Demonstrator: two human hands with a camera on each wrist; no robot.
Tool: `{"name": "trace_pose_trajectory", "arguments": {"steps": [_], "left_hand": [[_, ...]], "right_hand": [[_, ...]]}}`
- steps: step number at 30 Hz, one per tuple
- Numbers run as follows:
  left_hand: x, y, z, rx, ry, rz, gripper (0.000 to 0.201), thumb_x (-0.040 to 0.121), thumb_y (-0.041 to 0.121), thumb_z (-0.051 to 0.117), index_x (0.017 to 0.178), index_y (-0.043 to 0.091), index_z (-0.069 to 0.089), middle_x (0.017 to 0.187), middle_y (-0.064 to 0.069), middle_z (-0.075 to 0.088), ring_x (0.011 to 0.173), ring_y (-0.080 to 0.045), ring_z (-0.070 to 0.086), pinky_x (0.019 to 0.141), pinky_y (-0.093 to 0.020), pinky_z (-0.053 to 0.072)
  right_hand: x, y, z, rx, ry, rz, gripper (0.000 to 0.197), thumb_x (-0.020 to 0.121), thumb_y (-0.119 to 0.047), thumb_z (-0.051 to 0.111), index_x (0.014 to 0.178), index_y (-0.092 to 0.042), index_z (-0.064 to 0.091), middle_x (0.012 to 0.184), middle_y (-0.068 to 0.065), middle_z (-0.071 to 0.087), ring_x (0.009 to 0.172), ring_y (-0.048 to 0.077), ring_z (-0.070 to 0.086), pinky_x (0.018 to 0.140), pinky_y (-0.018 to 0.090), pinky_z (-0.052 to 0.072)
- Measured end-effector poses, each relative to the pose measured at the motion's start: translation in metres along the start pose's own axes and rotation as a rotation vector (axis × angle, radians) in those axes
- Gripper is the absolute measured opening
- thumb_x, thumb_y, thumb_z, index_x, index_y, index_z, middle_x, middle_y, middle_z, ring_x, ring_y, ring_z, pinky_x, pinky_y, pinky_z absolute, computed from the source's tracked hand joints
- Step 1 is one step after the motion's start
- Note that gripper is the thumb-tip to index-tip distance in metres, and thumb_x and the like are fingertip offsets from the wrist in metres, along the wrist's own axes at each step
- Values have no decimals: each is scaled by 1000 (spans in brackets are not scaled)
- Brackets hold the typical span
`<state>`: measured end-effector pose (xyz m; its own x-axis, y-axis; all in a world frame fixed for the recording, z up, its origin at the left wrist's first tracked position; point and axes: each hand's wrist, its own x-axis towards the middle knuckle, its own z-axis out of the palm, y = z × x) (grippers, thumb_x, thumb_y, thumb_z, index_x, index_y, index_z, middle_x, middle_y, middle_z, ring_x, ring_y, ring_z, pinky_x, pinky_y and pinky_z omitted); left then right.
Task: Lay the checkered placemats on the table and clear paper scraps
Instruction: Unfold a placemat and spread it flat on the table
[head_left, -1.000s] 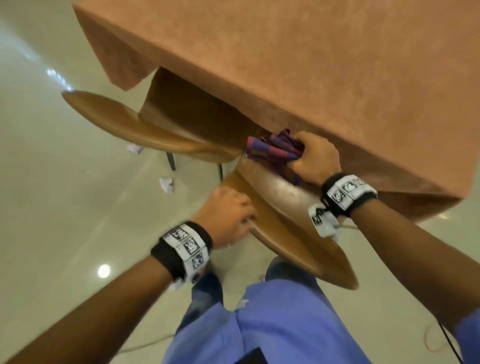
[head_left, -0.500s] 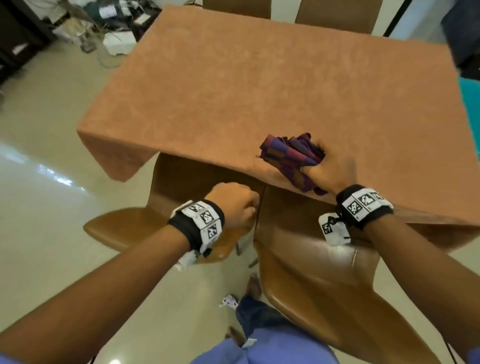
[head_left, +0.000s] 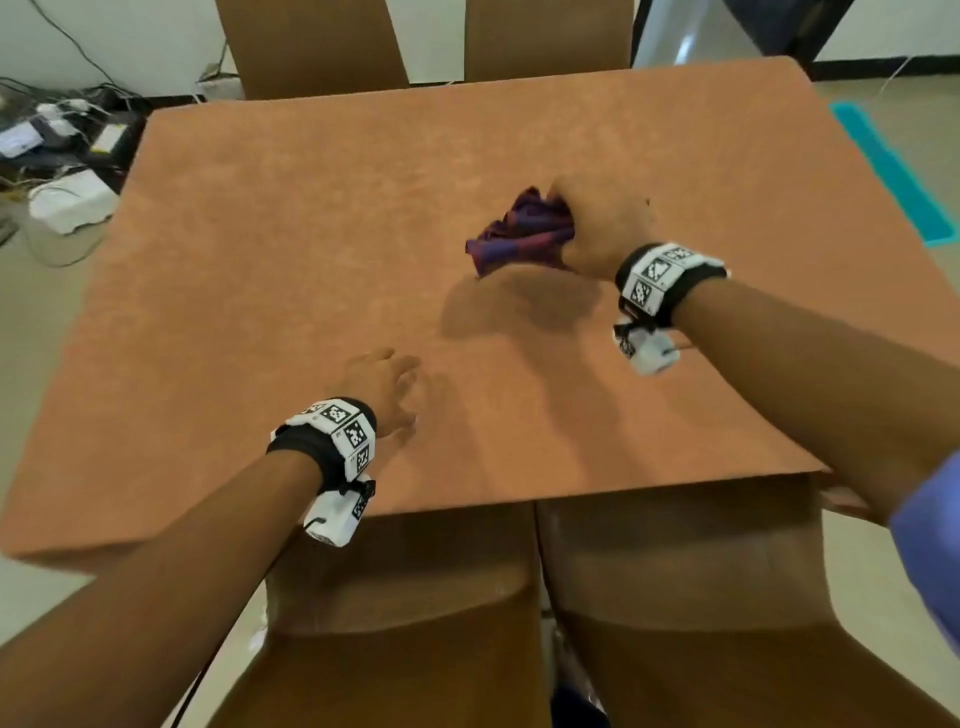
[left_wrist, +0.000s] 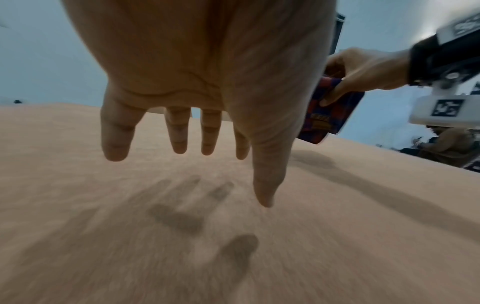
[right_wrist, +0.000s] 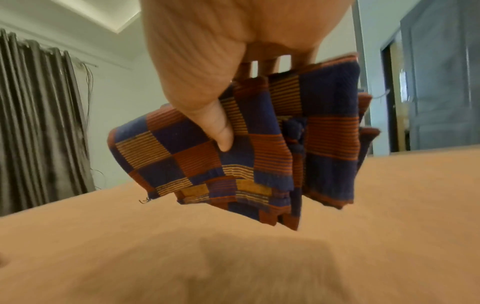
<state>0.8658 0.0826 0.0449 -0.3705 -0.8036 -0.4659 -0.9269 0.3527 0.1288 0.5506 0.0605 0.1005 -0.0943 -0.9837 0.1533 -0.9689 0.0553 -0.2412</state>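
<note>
The table (head_left: 311, 234), under a tan cloth, fills the head view. Above its right half the right hand (head_left: 602, 228) grips the folded checkered placemats (head_left: 524, 234), clear of the surface, their folds hanging downward. The left hand (head_left: 384, 384) hovers empty with fingers spread, nearer the front edge, so the bundle lies ahead and to its right.

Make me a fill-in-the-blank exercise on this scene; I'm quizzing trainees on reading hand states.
1. The folded blue-and-red checkered cloth placemats are gripped by the ____ hand.
2. The left hand hovers with fingers spread, holding ____.
3. The placemats hang ____ the orange-brown cloth-covered table, not touching it.
4. Two brown chairs are tucked at the table's ____ edge.

Missing words: right; nothing; above; near
</note>
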Motion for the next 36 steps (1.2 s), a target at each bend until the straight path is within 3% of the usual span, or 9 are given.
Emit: {"name": "trace_pose_trajectory", "arguments": {"steps": [5,8,10,13,20,24,28,30,36], "left_hand": [[46,-27,-7,-30,-10,61,75,68,37,82,134,36,46,148,5,37,133,-28,35,104,-48,41],[61,-39,-5,-51,-21,94,76,70,35,82,137,35,45,143,7,39,129,-28,34,103,-42,38],[64,-39,-7,-56,-30,108,77,70,34,82,137,33,45,142,6,39,128,-29,33,102,-42,38],[66,-39,-9,-64,-30,111,78,67,35,84,135,32,47,136,4,43,123,-30,37,99,-40,39],[66,-36,-9,-103,-14,91,83,62,33,87,136,32,48,133,4,46,122,-31,38,101,-42,38],[65,-35,-8,-102,-13,73,84,61,33,88,135,33,48,133,5,46,123,-31,37,102,-48,41],[64,-34,-7,-106,-6,78,84,61,32,88,135,32,49,133,5,46,123,-31,37,101,-43,39],[65,-34,-7,-112,-7,75,83,61,31,88,135,32,49,134,4,45,125,-31,37,100,-41,39],[66,-34,-6,-114,-2,74,82,63,29,87,135,31,49,138,3,43,126,-31,36,101,-42,39]], "right_hand": [[96,5,31,-110,126,121,36,72,-9,57,107,-9,51,113,17,55,99,40,54,76,49,45],[114,7,82,-87,-138,211,42,73,-6,64,112,-8,49,120,17,54,106,39,55,83,47,48],[114,8,103,-63,-248,223,38,73,-12,68,107,-8,50,116,17,55,102,39,57,78,42,45],[120,11,109,3,-214,244,38,71,-26,66,103,-12,52,111,14,57,96,37,57,73,37,40],[135,16,100,-46,-230,219,66,80,-63,60,128,-19,53,126,12,58,111,36,57,86,38,43],[139,9,106,-135,-231,200,46,89,-53,53,105,-12,66,104,18,64,94,39,61,74,39,47],[133,9,108,-128,-214,210,38,96,-36,47,114,-9,66,118,22,64,105,43,58,82,42,45],[132,11,106,-77,-183,239,38,97,-35,45,109,-5,65,114,23,65,102,43,58,80,42,44],[115,7,62,-20,112,219,35,97,-33,40,111,-10,62,109,18,65,98,37,58,71,33,31]]}}
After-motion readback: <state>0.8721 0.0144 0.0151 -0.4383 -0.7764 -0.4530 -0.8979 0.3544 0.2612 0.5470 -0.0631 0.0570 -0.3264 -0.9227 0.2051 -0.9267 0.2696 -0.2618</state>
